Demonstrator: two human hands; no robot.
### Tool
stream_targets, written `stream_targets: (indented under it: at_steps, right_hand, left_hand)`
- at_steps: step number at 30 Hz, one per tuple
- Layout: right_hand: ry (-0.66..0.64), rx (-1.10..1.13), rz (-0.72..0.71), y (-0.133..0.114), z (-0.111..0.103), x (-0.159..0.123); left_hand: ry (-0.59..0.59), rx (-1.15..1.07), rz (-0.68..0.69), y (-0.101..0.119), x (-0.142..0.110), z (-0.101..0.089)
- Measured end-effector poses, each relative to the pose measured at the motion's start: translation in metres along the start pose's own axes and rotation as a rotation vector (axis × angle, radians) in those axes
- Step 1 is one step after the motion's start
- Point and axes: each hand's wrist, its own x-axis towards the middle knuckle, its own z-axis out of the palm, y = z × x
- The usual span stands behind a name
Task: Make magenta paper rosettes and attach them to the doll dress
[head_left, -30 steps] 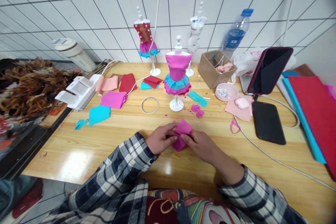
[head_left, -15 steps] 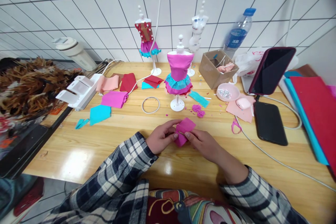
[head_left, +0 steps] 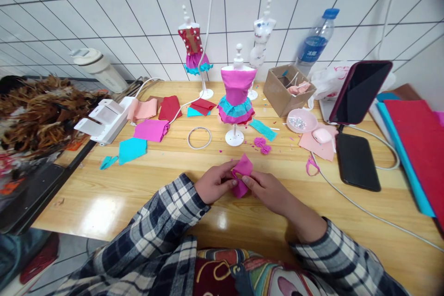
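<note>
Magenta sheet point(head_left: 244, 165), its top now narrower and more pointed.
Half a second ago the upper part spread wider to the right; the left hand point(head_left: 215, 183) still pinches its left edge and the right hand point(head_left: 269, 189) its right side, fingers curled, over the tabletop point(head_left: 152, 185) in front of the magenta-and-blue dressed mannequin point(head_left: 237, 85).

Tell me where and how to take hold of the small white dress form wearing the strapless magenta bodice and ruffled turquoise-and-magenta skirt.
Best grip the small white dress form by its bare, knobbed neck, coming down from above. It stands upright, and the slim neck rises clear of the clothing, so this hold should spare the flared, ruffled skirt.
</note>
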Motion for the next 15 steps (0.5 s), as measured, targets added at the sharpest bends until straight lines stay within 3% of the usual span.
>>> stream_targets:
  at_steps: [15]
  right_hand:
    - [-0.015,0.068,-0.002,0.0043,0.0008,0.0035]
  left_hand:
    - [-0.030,0.017,-0.056,0.0002,0.0007,-0.0014]
